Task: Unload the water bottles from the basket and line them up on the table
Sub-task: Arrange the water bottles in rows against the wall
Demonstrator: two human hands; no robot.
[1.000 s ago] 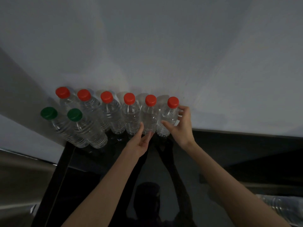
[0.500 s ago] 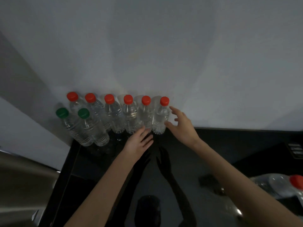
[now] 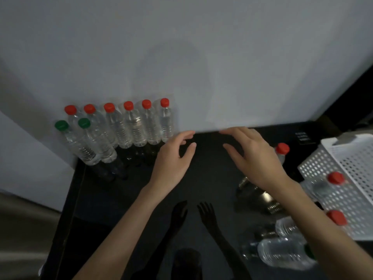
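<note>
Eight bottles (image 3: 132,128) stand in two rows at the table's (image 3: 125,199) far left corner against the wall (image 3: 181,57), while the basket (image 3: 347,178) sits at its right edge.

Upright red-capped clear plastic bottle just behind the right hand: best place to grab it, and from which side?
Judging by its pose, take the red-capped clear plastic bottle around the body below the cap, coming from its left with the open right hand. It stands upright, and the white perforated plastic basket crowds its right side. Its lower body is hidden behind the hand.
</note>
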